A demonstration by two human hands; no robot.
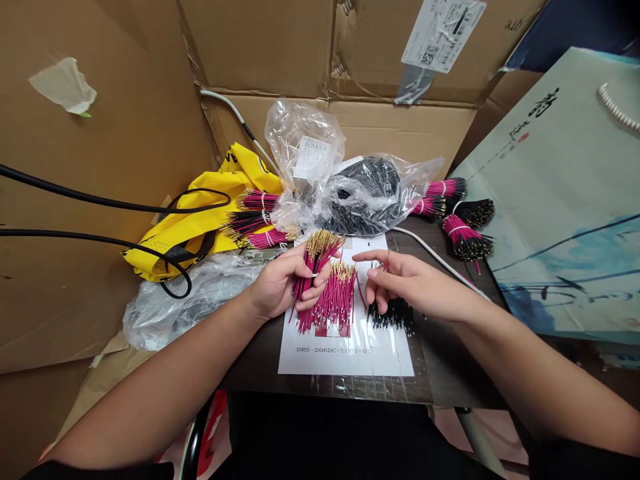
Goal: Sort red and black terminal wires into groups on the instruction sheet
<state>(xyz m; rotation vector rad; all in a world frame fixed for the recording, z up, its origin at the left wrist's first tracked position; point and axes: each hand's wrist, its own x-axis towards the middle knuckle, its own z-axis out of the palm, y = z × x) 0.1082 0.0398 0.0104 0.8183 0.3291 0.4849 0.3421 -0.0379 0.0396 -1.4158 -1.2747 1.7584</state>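
Note:
My left hand [285, 283] is closed round a bunch of short pink wires [313, 267] with gold tips, held upright over a white printed sheet [345, 350]. A loose pile of the same pink wires [336, 300] lies on that sheet just right of the hand. My right hand [400, 280] hovers over the sheet with its fingers stretched towards the pink wires, holding nothing I can make out. Under its palm lies a small pile of black wires [395, 315].
Tied pink and black wire bundles lie at the back left [255, 220] and back right [460, 227]. A clear bag of black wires [365, 193] sits between them. A yellow bag [200, 220], black cables [100, 200], cardboard walls and a pale printed paper bag [565, 200] surround the dark table [450, 380].

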